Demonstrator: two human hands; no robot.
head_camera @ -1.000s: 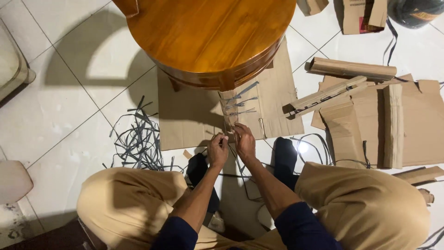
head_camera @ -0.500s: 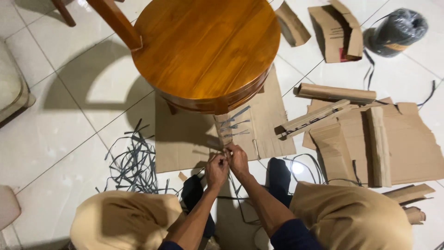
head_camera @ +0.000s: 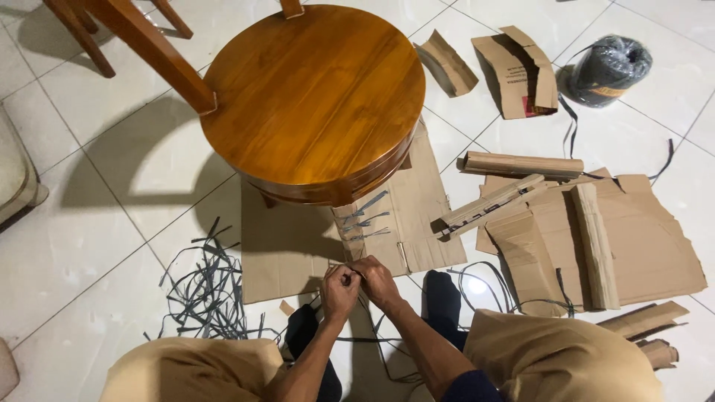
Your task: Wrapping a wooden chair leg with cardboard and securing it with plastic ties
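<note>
Both hands meet low in the centre, right at the foot of the cardboard-wrapped chair leg (head_camera: 363,227). The left hand (head_camera: 339,289) is curled into a loose fist, fingers folded in on the thin dark grey plastic strap (head_camera: 370,316), pinching it just where the two hands touch. The right hand (head_camera: 377,281) sits hard against it, fingers bent over the same strap, knuckles up; exactly how its fingertips grip is hidden under the hand. The strap runs down from the hands and trails in loops over the white tiled floor (head_camera: 82,246) between the person's tan-trousered knees.

Just above the hands, the wrapped leg shows three bands of the same grey strap tied round it, loose ends sticking out to the right. The leg belongs to the round, glossy orange-brown wooden chair seat (head_camera: 313,93), which stands on a flat brown cardboard sheet (head_camera: 287,249).

To the left of the hands lies a tangled heap of cut grey strap offcuts (head_camera: 208,286). Off to the right, well apart, flattened and folded pieces of brown cardboard (head_camera: 596,231) cover the tiles, and beyond them, top right, sits a dark roll of strapping wrapped in plastic (head_camera: 609,68).
</note>
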